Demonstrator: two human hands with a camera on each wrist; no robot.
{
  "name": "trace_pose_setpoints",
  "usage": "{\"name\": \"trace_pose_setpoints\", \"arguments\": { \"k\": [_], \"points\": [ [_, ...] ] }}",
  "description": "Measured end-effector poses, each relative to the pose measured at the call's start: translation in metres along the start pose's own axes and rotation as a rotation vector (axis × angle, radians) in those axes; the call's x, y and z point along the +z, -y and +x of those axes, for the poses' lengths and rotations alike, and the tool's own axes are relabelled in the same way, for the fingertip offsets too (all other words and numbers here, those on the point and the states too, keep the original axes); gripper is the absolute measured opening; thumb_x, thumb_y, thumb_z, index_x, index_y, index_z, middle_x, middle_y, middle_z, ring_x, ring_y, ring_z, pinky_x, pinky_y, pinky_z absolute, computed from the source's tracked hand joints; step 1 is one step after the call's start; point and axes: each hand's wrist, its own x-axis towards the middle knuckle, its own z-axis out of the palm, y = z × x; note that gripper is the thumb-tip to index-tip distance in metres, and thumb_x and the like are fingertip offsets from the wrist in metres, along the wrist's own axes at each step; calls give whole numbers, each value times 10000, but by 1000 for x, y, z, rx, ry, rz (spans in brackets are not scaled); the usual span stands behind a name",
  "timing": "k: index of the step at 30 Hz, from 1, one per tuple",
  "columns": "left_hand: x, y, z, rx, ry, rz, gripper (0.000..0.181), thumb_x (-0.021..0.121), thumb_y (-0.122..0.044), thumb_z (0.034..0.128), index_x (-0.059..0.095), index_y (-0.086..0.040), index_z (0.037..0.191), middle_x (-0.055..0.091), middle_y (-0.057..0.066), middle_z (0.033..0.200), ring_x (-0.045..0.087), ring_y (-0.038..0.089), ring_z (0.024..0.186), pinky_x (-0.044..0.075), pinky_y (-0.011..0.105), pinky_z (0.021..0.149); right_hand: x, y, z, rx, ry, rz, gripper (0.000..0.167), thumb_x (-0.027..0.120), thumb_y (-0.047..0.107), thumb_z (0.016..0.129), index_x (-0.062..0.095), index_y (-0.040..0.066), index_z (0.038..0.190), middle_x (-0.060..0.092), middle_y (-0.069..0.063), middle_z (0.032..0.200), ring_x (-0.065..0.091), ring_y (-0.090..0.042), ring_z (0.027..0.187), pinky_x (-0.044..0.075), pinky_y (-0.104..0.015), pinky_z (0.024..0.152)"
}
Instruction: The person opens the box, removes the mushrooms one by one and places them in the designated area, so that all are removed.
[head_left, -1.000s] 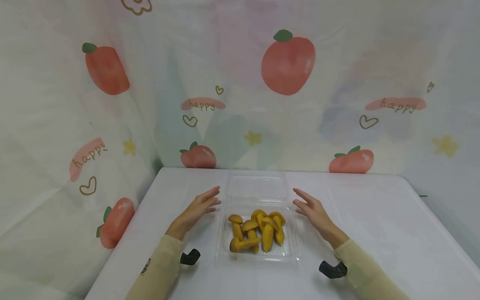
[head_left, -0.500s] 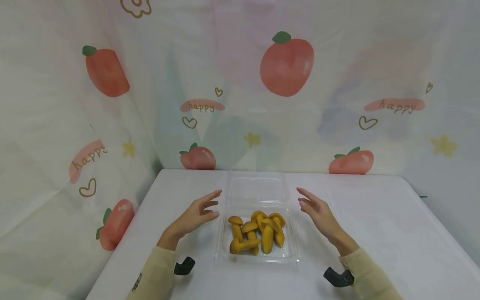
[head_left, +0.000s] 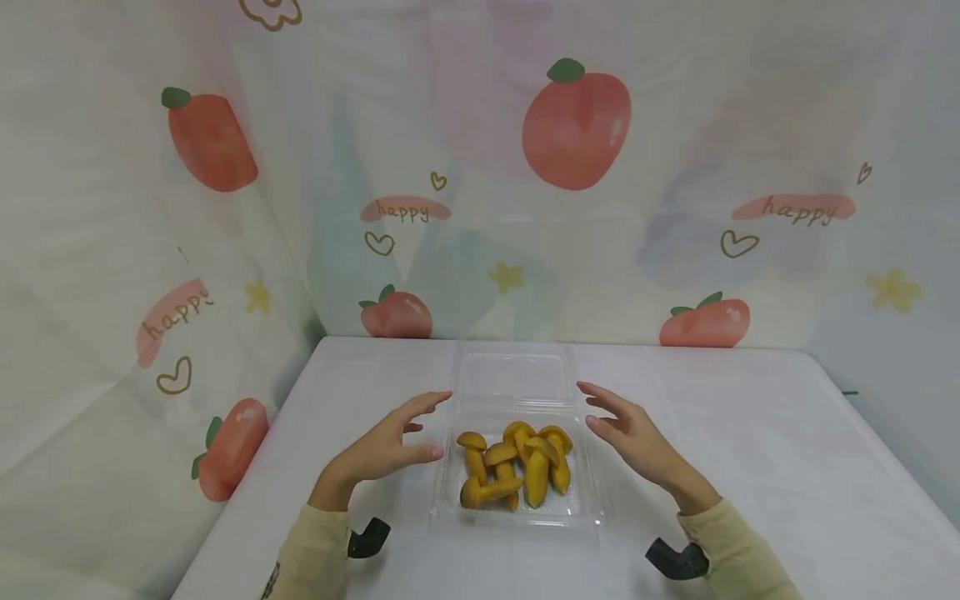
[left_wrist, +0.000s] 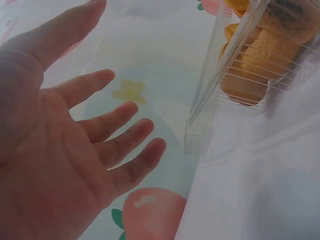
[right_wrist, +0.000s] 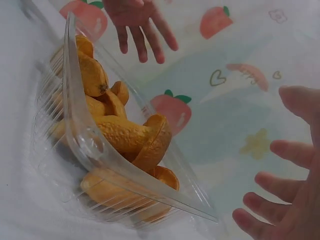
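Observation:
Several yellow-brown mushrooms (head_left: 536, 479) lie in the clear plastic clamshell box (head_left: 555, 514), whose lid (head_left: 513, 377) is folded back behind it. To the left of the box, my left hand (head_left: 386, 446) hovers with thumb and fingers spread, holding nothing. On the other side my right hand (head_left: 637, 437) is held likewise, apart from the box, its fingers loosely extended. The left wrist view shows the bare palm (left_wrist: 55, 150) beside the box wall. In the right wrist view the mushrooms (right_wrist: 125, 135) sit below the rim, with the right fingers (right_wrist: 280, 185) off to one side.
A white table (head_left: 750, 467) carries the box near its middle. Behind it hangs a pale cloth backdrop (head_left: 480, 150) printed with fruit, and it continues along the left side. Black curved pieces stick out at the left wrist (head_left: 369, 538) and right wrist (head_left: 677, 560).
Both hands have shifted slightly beside the box. My left thumb has spread farther from the fingers, and my right hand has come a little back toward the box. The mushrooms and box stay put.

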Motion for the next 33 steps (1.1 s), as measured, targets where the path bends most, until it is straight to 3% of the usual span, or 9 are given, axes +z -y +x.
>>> {"name": "trace_pose_setpoints", "arguments": {
  "k": [3,5,9,12,15,18,21,26,33],
  "points": [
    [1,-1,-3,5,23,27,721,684,-198,965,331,-163,1593,299,135,1654,338,406,1487,398,633,1127,2,1,-1,-1,24,-3,512,557,153,1029,439,6,1505,468,-246,1530,522,-397,1308,549,-384,1023],
    [1,-2,-4,9,29,32,711,679,-188,969,338,-169,1592,290,154,1656,323,391,1503,400,639,1121,3,1,-1,-5,39,-7,511,561,154,1026,445,3,1500,481,-239,1523,531,-409,1299,545,-384,1026],
    [2,1,-3,12,51,39,713,674,-201,975,327,-149,1595,272,188,1658,308,394,1511,397,644,1116,5,0,-2,-15,65,0,504,565,147,1022,456,19,1497,500,-228,1511,533,-439,1282,512,-259,1019],
    [5,3,-3,-3,81,49,739,688,-230,968,316,-138,1599,263,186,1660,297,388,1516,385,641,1124,6,0,-3,-21,85,-11,500,569,158,1020,466,42,1496,515,-222,1500,564,-296,1288,509,-248,1013],
    [7,4,-3,-33,106,57,758,698,-232,961,304,-143,1604,242,183,1666,279,387,1523,366,648,1135,7,0,-4,-22,105,-23,489,574,165,1019,483,65,1489,530,-213,1491,534,-44,1283,534,-348,1021],
    [8,6,-3,-57,123,67,759,685,-211,970,284,-157,1612,203,194,1671,266,395,1524,353,660,1141,9,0,-5,-22,126,-32,478,577,167,1018,496,80,1481,550,-198,1478,499,69,1264,537,-442,1024],
    [9,8,-2,-63,143,63,751,673,-200,978,276,-166,1615,169,216,1670,255,408,1521,341,669,1146,10,0,-6,-18,141,-39,476,585,168,1015,503,91,1478,568,-180,1467,526,11,1275,529,-480,1026],
    [11,12,-3,-76,176,71,734,675,-185,978,297,-131,1605,171,234,1658,281,445,1496,345,688,1133,12,4,-9,-35,155,-65,484,602,200,1014,503,107,1478,588,-145,1457,577,-219,1296,516,-472,1036],
    [11,17,-3,-86,180,111,757,702,-214,961,308,-90,1595,185,231,1649,319,461,1470,369,685,1115,18,6,-12,-82,166,-101,472,662,165,977,552,134,1434,606,-103,1441,559,-185,1317,473,-592,1040]
  ]
}}
